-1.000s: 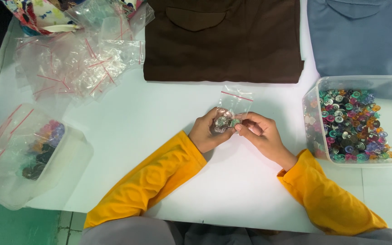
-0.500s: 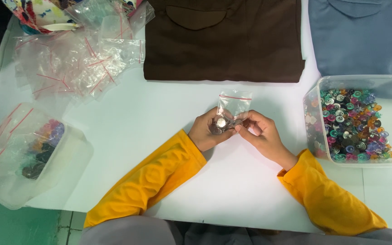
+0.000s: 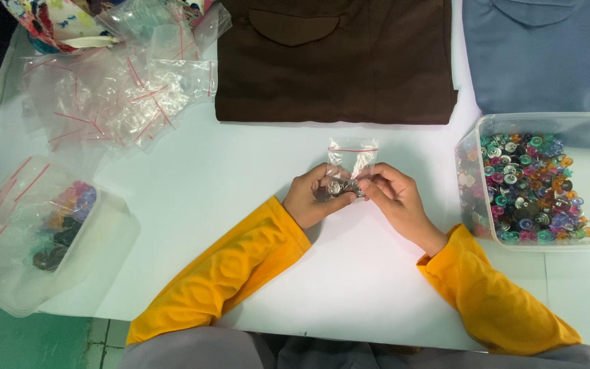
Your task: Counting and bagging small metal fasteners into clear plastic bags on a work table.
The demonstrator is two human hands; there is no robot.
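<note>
A small clear zip bag with a red seal strip is sitting upright between both hands at the middle of the white table, a few silvery snap buttons showing inside. The left hand is pinching its lower corner; the right hand is curling closed on the other side. The filling step seems underway (the seal looks unpressed), so next is likely closing it. The tub of coloured buttons is lying to the right.

A white surface carries a folded brown shirt, a blue shirt, a heap of clear zip bags, and a clear tub of colourful buttons.
</note>
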